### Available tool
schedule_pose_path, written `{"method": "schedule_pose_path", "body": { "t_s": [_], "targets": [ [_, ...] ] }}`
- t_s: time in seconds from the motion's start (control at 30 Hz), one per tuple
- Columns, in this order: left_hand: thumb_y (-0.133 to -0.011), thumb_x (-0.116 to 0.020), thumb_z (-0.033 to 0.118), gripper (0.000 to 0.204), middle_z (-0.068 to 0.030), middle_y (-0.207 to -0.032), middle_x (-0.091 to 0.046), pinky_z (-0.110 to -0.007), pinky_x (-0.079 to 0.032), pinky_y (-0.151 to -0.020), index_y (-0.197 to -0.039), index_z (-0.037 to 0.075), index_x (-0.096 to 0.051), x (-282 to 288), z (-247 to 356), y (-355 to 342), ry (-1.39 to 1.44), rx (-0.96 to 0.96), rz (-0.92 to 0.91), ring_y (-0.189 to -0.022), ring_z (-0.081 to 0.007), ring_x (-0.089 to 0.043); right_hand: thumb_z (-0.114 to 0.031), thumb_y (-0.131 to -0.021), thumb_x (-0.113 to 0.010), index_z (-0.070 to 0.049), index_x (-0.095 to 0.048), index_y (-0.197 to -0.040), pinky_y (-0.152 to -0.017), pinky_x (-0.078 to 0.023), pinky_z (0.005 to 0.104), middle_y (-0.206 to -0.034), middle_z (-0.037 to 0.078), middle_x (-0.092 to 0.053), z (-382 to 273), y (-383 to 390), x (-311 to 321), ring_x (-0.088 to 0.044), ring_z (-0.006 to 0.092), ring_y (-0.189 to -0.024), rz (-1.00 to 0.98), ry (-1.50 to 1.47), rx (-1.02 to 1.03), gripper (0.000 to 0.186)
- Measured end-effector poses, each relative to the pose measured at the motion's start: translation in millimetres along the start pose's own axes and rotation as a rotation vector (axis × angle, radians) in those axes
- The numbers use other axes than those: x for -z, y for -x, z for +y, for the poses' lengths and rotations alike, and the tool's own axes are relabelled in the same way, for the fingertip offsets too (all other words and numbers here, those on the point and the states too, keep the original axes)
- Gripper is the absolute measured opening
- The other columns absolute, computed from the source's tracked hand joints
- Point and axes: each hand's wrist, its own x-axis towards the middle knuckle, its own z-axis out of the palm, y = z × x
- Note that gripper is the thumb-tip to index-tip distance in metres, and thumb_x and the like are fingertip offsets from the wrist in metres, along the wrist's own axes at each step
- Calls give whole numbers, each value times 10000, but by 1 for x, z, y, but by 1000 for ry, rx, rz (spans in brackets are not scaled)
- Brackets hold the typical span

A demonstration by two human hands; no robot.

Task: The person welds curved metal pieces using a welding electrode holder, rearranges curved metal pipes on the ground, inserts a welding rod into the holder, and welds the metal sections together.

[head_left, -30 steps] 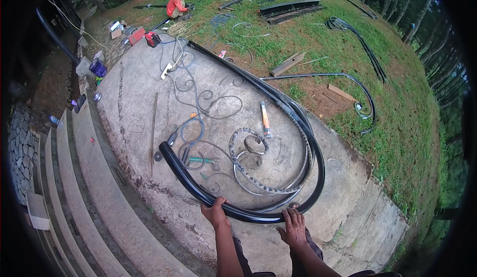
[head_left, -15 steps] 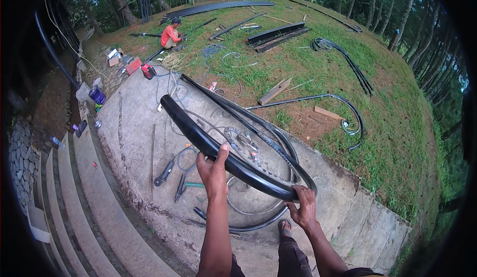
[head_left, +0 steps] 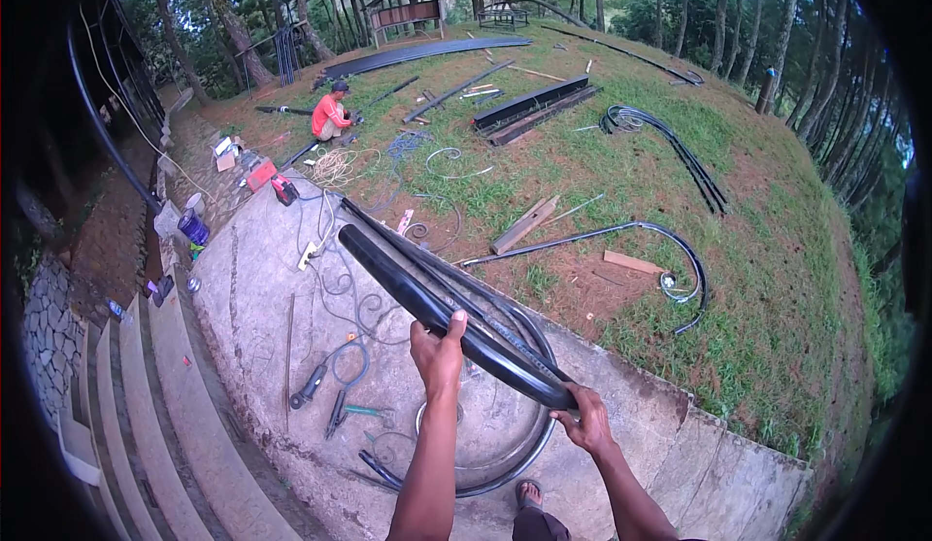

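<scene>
A thick, gently curved black pipe (head_left: 413, 288) slants across the middle, its far end raised to the upper left. My left hand (head_left: 439, 352) grips it near the middle, thumb on top. At the near right end, my right hand (head_left: 584, 420) is closed round the pipe. Beneath and beyond it, long thin black bent tubes (head_left: 519, 322) lie on the concrete slab, partly hidden by the pipe. A curved black tube (head_left: 524, 463) loops below my hands. On the slab to the left are an angle grinder (head_left: 311, 386), a dark clamp-like tool (head_left: 336, 415) and a green-handled tool (head_left: 363, 410).
Curved concrete steps (head_left: 184, 395) drop off at the left. A person in a red shirt (head_left: 330, 114) squats on the grass, near cables (head_left: 335, 167) and a red machine (head_left: 283, 189). Bent black tubes (head_left: 670, 148), black beams (head_left: 534, 104) and a wooden block (head_left: 524, 225) lie on the grass.
The view has tilted up and shifted. The pipe and both hands sit slightly lower in it, the pipe's far end further right. Both hands still hold the pipe.
</scene>
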Motion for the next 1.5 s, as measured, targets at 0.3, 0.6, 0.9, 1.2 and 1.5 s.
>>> {"method": "schedule_pose_path", "body": {
  "t_s": [0.3, 0.6, 0.9, 1.2, 1.5],
  "targets": [
    [-802, -844, 331, 568, -275, -971, -709, -465, -538, -874, -1075, -84, -570, -149, 25, -33, -436, -236, 49, -924, -431, -706, -384, -899, -729, -29, -501, -1369, -978, -471, 528, -1216, 265, -617, 35, -93, 73, -596, 464, -1113, 56, 22, -92, 632],
    [-820, -820, 290, 532, -289, -927, -711, -506, -568, -824, -1055, -64, -499, -247, 17, -60, -433, -212, 72, -886, -453, -718, -565, -933, -640, 25, -457, -1223, -879, -494, 557, -1086, 336, -626, 82, -156, 128, -615, 523, -1034, -139, 104, -166, 683],
    [-851, -772, 471, 589, -242, -901, -727, -527, -555, -777, -1098, -21, -560, -336, 12, -73, -571, -84, 70, -869, -456, -713, -276, -818, -805, -34, -439, -1205, -742, -523, 506, -863, 251, -670, 121, -213, 165, -678, 459, -827, -153, 183, -213, 585],
    [-932, -695, 402, 378, -158, -822, -734, -458, -553, -750, -988, 32, -639, -307, -282, 43, -351, 285, 357, -791, -343, -734, -263, -812, -783, -12, -450, -1180, -788, -524, 476, -900, 215, -692, 210, -286, 198, -694, 400, -852, -148, 43, -311, 556],
    [-960, -389, 739, 932, -337, -1488, -376, -634, -425, -1062, -1580, 61, -231, -413, -489, 133, 826, 1229, 377, -1302, -485, -502, -219, -822, -811, 61, -402, -1395, -773, -522, 350, -962, 98, -641, 383, -357, 224, -616, 208, -833, 64, -79, -272, 758]
  ]
}}
